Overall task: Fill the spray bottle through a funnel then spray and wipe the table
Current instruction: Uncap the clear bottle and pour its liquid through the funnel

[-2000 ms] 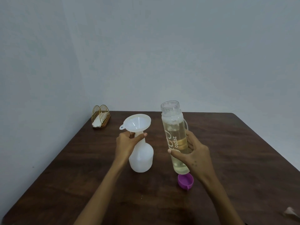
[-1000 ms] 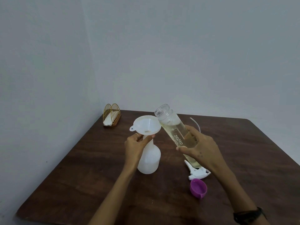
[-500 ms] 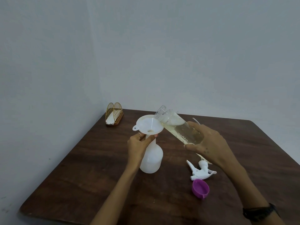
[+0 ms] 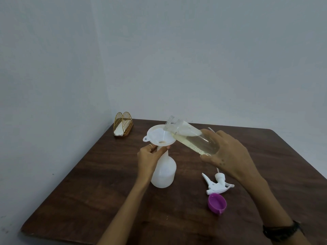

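Observation:
A white spray bottle point(image 4: 165, 172) stands upright on the dark wooden table point(image 4: 99, 183) with a white funnel point(image 4: 160, 135) in its neck. My left hand point(image 4: 150, 157) grips the neck just under the funnel. My right hand point(image 4: 228, 156) holds a clear bottle point(image 4: 191, 138) of pale yellow liquid, tilted steeply left, its open mouth over the funnel's rim. Liquid lies in the funnel's bottom. The white trigger sprayer head point(image 4: 216, 184) lies on the table to the right.
A purple cap point(image 4: 216, 203) lies just in front of the sprayer head. A gold wire napkin holder point(image 4: 123, 126) with white napkins stands at the table's far left corner by the wall. Walls close in on the left and behind.
My right hand has lifted the clear bottle from upright and tipped it over the funnel; liquid now reaches its mouth. The left hand has stayed on the spray bottle's neck.

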`<state>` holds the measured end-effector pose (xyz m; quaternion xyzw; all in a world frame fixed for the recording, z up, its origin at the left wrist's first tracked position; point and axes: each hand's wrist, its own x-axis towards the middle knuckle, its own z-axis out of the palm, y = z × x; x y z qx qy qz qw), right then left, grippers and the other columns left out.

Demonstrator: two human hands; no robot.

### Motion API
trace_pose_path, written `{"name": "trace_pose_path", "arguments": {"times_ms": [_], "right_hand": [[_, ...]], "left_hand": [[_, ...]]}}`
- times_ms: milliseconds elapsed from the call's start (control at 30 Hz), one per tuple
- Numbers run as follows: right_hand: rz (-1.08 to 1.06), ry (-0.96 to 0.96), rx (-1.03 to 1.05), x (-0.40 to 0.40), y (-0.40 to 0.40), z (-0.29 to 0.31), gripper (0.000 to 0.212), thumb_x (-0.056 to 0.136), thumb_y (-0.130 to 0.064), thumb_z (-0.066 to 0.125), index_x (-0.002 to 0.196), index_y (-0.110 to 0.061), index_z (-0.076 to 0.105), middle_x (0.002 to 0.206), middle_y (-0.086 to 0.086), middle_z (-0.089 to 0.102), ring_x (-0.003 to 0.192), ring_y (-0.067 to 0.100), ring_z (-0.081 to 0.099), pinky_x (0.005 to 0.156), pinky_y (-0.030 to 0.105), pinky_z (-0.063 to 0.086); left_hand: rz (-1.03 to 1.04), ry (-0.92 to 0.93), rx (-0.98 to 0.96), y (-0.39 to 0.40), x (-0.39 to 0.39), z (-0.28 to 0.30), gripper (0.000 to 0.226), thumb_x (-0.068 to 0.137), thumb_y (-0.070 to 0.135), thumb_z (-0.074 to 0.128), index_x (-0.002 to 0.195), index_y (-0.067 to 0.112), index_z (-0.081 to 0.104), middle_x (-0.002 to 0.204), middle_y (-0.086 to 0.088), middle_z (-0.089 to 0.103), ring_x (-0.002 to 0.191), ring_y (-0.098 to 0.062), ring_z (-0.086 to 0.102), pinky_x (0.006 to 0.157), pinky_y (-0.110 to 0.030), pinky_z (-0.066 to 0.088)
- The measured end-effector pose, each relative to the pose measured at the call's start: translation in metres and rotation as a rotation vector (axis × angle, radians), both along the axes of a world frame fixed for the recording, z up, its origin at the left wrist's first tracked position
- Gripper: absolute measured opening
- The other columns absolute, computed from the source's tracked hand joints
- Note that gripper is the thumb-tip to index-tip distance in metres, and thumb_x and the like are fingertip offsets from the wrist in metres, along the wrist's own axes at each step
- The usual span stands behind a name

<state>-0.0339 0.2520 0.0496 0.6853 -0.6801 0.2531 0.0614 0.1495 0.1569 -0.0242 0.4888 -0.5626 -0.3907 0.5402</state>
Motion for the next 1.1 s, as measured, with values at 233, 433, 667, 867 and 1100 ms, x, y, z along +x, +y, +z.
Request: {"name": "trace_pose_path", "arguments": {"times_ms": [233,433,667,867,1100], "right_hand": [[-0.017,0.087,0.003,-0.0007,0.0009,0.0034,0.062,0.073,-0.042,0.065,0.131,-0.040,0.042,0.094,-0.011,0.046,0.082,0.009,0.040,0.073,0.024,0.028],[-0.019,0.121,-0.006,-0.0017,0.0017,0.0043,0.063,0.072,-0.042,0.065,0.131,-0.040,0.042,0.091,-0.011,0.044,0.081,0.011,0.039,0.074,0.025,0.027],[-0.038,0.135,-0.017,-0.0005,0.0019,0.0044,0.067,0.072,-0.041,0.067,0.134,-0.036,0.043,0.091,-0.010,0.041,0.080,0.011,0.037,0.075,0.026,0.028],[-0.038,0.160,-0.001,-0.0013,0.0029,0.0049,0.066,0.073,-0.048,0.061,0.134,-0.037,0.040,0.092,-0.011,0.040,0.081,0.011,0.036,0.075,0.026,0.027],[-0.036,0.159,0.012,-0.0023,0.0031,0.0054,0.067,0.071,-0.051,0.056,0.134,-0.037,0.040,0.091,-0.010,0.040,0.081,0.012,0.037,0.075,0.027,0.028]], "left_hand": [[-0.003,-0.025,-0.014,0.0001,0.0002,-0.0003,0.020,0.077,0.021,0.073,0.092,0.008,0.072,0.072,0.015,0.064,0.065,0.011,0.061,0.062,-0.008,0.045],[-0.009,-0.005,-0.024,0.0004,0.0000,-0.0004,0.023,0.077,0.018,0.073,0.098,0.009,0.071,0.078,0.013,0.064,0.067,0.010,0.059,0.058,0.001,0.044],[-0.008,-0.002,-0.028,-0.0007,-0.0001,-0.0009,0.027,0.077,0.018,0.073,0.102,0.007,0.070,0.084,0.010,0.064,0.071,0.009,0.057,0.059,0.002,0.044],[-0.010,-0.014,-0.029,-0.0006,0.0004,-0.0010,0.026,0.078,0.018,0.072,0.100,0.005,0.070,0.080,0.012,0.064,0.068,0.009,0.058,0.058,0.001,0.044],[-0.002,-0.011,-0.015,0.0001,0.0008,0.0006,0.025,0.076,0.020,0.074,0.097,0.007,0.071,0.073,0.018,0.063,0.071,0.006,0.059,0.060,-0.004,0.046]]}}
